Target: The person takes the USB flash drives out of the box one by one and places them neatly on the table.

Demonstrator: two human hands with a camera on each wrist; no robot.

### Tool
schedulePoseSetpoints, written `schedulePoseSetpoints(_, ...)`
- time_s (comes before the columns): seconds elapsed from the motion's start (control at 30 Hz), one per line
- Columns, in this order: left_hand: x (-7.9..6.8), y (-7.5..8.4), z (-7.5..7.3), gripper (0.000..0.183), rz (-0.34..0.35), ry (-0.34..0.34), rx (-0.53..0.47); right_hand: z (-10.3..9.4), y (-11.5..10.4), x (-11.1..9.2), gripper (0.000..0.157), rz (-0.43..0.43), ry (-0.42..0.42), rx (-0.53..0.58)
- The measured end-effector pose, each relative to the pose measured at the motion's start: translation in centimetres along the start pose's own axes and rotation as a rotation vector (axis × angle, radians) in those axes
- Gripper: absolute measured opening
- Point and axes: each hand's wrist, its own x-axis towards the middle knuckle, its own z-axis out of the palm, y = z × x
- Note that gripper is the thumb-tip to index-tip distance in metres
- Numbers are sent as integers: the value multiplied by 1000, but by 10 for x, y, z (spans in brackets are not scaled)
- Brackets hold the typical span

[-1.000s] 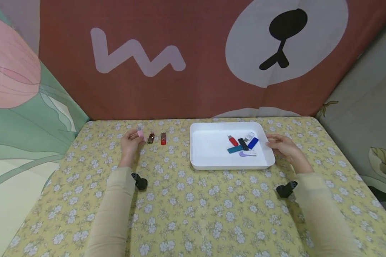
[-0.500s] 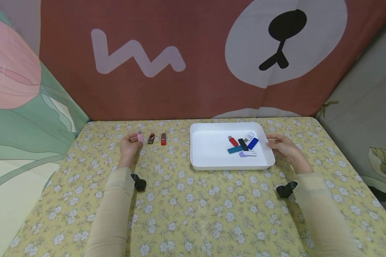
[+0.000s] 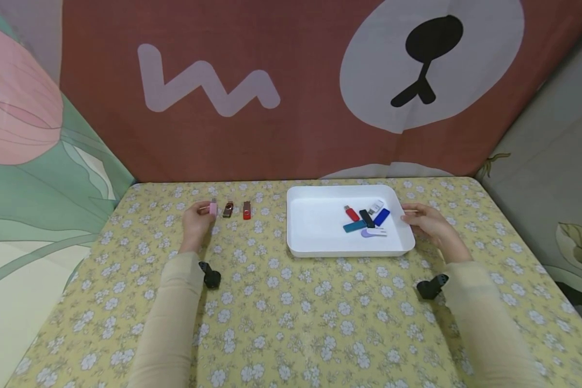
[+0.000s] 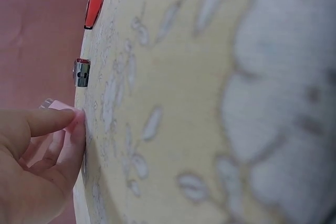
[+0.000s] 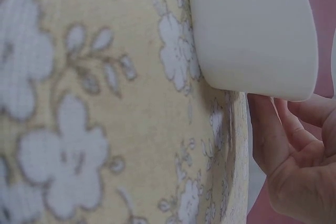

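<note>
My left hand (image 3: 196, 222) pinches a pink USB flash drive (image 3: 213, 208) between thumb and fingers, its metal plug pointing away. In the left wrist view, the pink drive's lower end meets the tablecloth, as far as can be seen. Beside it lie a dark brown swivel flash drive (image 3: 228, 209) and a red one (image 3: 247, 210), in a row. My right hand (image 3: 429, 223) holds the right end of a white tray (image 3: 315, 249), thumb near the rim and the other fingers partly hidden behind the wall.
Inside the tray's right half lie several flash drives, among them a red one (image 3: 352, 213), a teal one (image 3: 353, 226), a blue one (image 3: 381, 216) and a white one (image 3: 375, 207). A flowered yellow cloth (image 3: 291, 318) covers the table, which ends at a brown patterned backdrop (image 3: 223, 145).
The pink flash drive has come down to the table and straightened, then shifted slightly right beside the brown one. My right hand and the tray have stayed put.
</note>
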Motion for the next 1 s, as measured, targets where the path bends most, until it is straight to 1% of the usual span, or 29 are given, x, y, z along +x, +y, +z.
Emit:
schedulePoseSetpoints(0.13, 0, 0, 0, 43, -2, -6, 7, 0, 0, 0, 63, 10, 2, -6)
schedulePoseSetpoints(0.27, 0, 0, 0, 42, 10, -2, 29, 0, -1, -1, 64, 20, 3, -8)
schedulePoseSetpoints(0.4, 1, 1, 1, 42, 25, -6, 54, 1, -2, -2, 63, 20, 1, -2)
schedulePoseSetpoints(0.57, 2, 1, 1, 41, 29, -7, 79, 1, -2, -2, 62, 13, -2, 8)
schedulePoseSetpoints(0.77, 3, -2, 1, 39, 32, -3, 85, 1, -3, -2, 63, 17, 1, 6)
schedulePoseSetpoints(1.0, -1, -1, 1, 38, 40, 11, 100, 0, -3, -3, 64, 27, 8, -6)
